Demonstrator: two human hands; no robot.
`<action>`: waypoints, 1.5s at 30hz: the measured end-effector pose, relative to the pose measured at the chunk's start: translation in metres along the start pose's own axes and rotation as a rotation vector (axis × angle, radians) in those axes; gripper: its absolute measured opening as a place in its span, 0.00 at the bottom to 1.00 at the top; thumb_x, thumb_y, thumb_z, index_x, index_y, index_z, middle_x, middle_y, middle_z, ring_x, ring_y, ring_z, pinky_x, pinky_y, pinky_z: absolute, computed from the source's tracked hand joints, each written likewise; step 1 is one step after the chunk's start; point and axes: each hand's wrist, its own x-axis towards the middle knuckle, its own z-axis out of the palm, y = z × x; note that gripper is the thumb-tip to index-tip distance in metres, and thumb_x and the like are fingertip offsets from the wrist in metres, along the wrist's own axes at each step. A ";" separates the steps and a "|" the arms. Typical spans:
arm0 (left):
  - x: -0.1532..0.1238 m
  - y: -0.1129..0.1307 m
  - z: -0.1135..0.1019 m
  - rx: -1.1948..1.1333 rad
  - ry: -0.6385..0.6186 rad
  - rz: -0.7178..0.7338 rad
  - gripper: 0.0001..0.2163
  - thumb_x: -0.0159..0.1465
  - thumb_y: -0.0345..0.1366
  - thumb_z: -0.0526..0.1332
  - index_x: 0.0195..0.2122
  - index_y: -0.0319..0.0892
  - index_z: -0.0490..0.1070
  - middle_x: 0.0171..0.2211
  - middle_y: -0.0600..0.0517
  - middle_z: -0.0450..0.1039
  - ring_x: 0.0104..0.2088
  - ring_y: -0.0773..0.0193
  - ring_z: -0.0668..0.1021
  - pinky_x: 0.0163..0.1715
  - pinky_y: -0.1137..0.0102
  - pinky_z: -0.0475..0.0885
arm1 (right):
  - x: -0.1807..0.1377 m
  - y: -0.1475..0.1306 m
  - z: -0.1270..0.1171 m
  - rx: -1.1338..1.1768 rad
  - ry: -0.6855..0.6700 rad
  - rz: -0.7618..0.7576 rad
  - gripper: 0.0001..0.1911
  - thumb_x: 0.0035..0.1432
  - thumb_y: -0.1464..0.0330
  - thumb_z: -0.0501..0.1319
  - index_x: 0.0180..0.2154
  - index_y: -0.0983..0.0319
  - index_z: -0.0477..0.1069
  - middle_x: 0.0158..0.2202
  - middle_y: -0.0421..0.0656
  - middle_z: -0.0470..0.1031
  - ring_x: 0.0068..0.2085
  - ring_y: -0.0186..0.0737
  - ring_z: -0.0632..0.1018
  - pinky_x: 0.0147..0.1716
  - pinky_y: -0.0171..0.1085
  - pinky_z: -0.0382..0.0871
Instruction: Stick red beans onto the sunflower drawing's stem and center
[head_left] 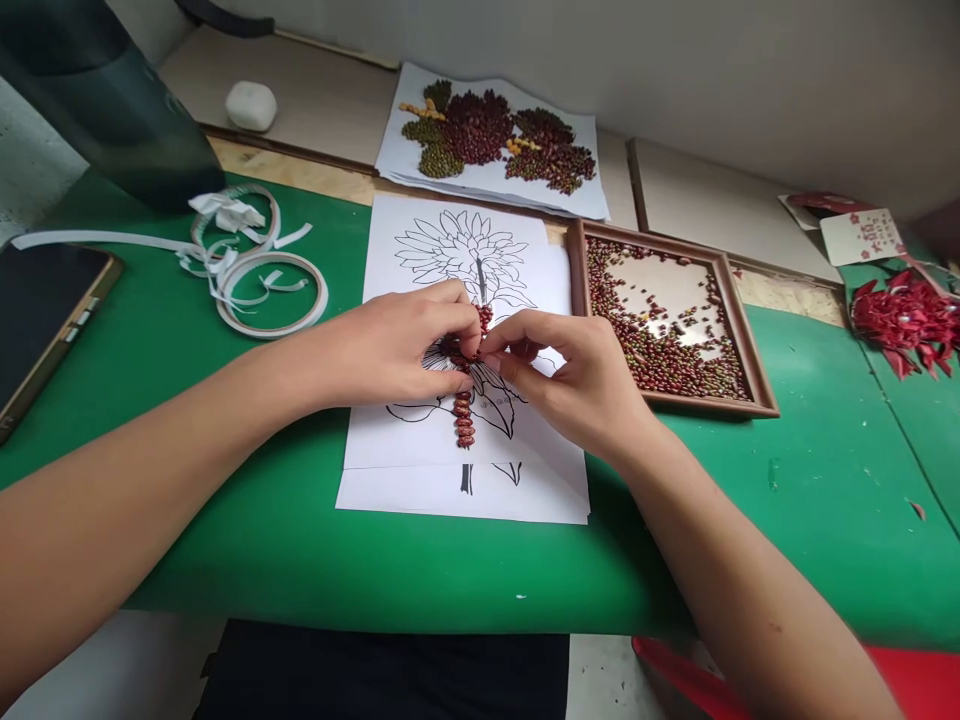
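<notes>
A paper sheet with a black line drawing of a flower and leaves lies on the green table. Red-brown beans are lined up along the drawn stem, with smaller dark red beans higher up. My left hand is over the stem, its fingers curled and its thumb close to the beans. From the right, my right hand meets it, thumb and forefinger pinched together at the stem. Whatever lies between the fingertips is too small and covered to make out.
Right of the paper is a brown-framed tray of small red and green beans. Behind stands a finished-looking bean picture. Tape rolls, a phone and a dark bottle are left; a red flower is far right.
</notes>
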 end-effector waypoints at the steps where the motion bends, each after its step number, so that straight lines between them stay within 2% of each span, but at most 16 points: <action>1: 0.000 0.000 0.000 0.005 0.006 0.003 0.08 0.66 0.41 0.65 0.43 0.47 0.73 0.48 0.52 0.70 0.41 0.62 0.75 0.38 0.67 0.66 | 0.000 0.001 0.000 -0.010 -0.006 -0.003 0.10 0.63 0.79 0.63 0.39 0.62 0.80 0.38 0.39 0.85 0.37 0.35 0.81 0.37 0.35 0.71; 5: 0.000 0.001 0.000 0.018 0.008 0.001 0.08 0.66 0.41 0.65 0.43 0.47 0.73 0.48 0.52 0.70 0.40 0.63 0.75 0.37 0.67 0.66 | 0.000 0.002 -0.002 -0.063 -0.043 -0.029 0.10 0.63 0.79 0.63 0.39 0.62 0.81 0.38 0.40 0.84 0.37 0.36 0.81 0.37 0.35 0.71; 11: -0.001 0.001 -0.003 -0.003 -0.008 -0.005 0.07 0.66 0.39 0.63 0.45 0.47 0.74 0.50 0.52 0.71 0.40 0.63 0.75 0.37 0.67 0.67 | 0.001 -0.004 -0.017 -0.123 -0.292 -0.100 0.11 0.64 0.77 0.62 0.41 0.62 0.84 0.38 0.43 0.83 0.37 0.38 0.80 0.38 0.37 0.70; 16: -0.001 0.000 -0.005 -0.017 -0.018 -0.002 0.07 0.66 0.38 0.64 0.45 0.48 0.74 0.50 0.52 0.71 0.41 0.63 0.76 0.38 0.67 0.68 | 0.000 -0.005 -0.020 -0.168 -0.355 -0.105 0.14 0.61 0.78 0.62 0.43 0.61 0.85 0.41 0.43 0.84 0.39 0.39 0.81 0.38 0.37 0.70; 27: -0.003 -0.002 -0.007 -0.032 -0.060 0.004 0.12 0.63 0.40 0.65 0.48 0.48 0.73 0.52 0.51 0.71 0.45 0.59 0.76 0.40 0.67 0.69 | 0.001 -0.002 -0.010 -0.208 -0.347 -0.060 0.10 0.61 0.78 0.65 0.40 0.63 0.83 0.39 0.43 0.82 0.38 0.38 0.80 0.37 0.37 0.67; 33: -0.002 0.000 -0.007 -0.041 -0.047 0.006 0.09 0.65 0.38 0.63 0.46 0.48 0.74 0.51 0.51 0.71 0.44 0.61 0.76 0.41 0.67 0.69 | 0.000 -0.001 -0.008 -0.212 -0.345 -0.083 0.09 0.62 0.78 0.63 0.38 0.63 0.82 0.38 0.43 0.81 0.35 0.36 0.77 0.35 0.36 0.65; 40: 0.000 0.003 -0.002 0.001 -0.004 -0.009 0.08 0.66 0.39 0.63 0.44 0.46 0.73 0.50 0.51 0.71 0.40 0.62 0.76 0.38 0.68 0.67 | -0.001 -0.001 -0.009 -0.251 -0.354 -0.098 0.09 0.64 0.76 0.61 0.40 0.62 0.81 0.39 0.44 0.81 0.37 0.39 0.78 0.35 0.37 0.64; 45: 0.000 0.005 -0.002 0.012 -0.003 -0.017 0.07 0.66 0.38 0.63 0.43 0.46 0.73 0.49 0.51 0.71 0.38 0.63 0.76 0.36 0.68 0.66 | -0.001 -0.003 -0.007 -0.270 -0.351 -0.093 0.09 0.64 0.76 0.60 0.39 0.63 0.79 0.39 0.45 0.80 0.34 0.37 0.76 0.34 0.37 0.63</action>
